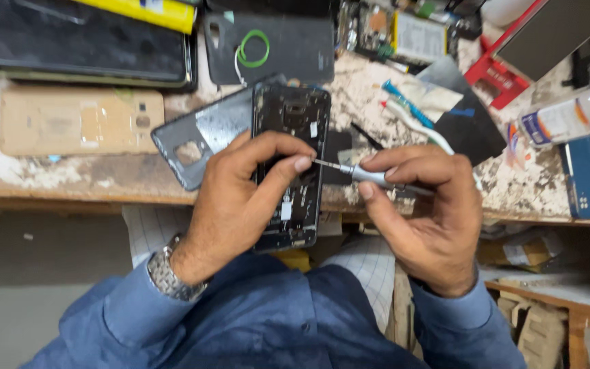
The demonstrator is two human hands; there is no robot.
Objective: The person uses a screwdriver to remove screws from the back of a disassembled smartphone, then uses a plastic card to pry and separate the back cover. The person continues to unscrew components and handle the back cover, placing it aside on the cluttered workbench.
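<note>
The opened phone (293,157) sits over the near edge of the desk (69,174) — left hand (240,198) fingers curled around it. The right hand (421,219) fingers pinch a small screwdriver (360,173), its tip at the phone's right side — a grey back cover (203,137) lies just left.

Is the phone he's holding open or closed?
Open. The phone in the left hand shows bare insides; a grey back cover lies beside it.

Cluttered workbench (90,179), phone covers (80,121), bottle (561,117)
</note>
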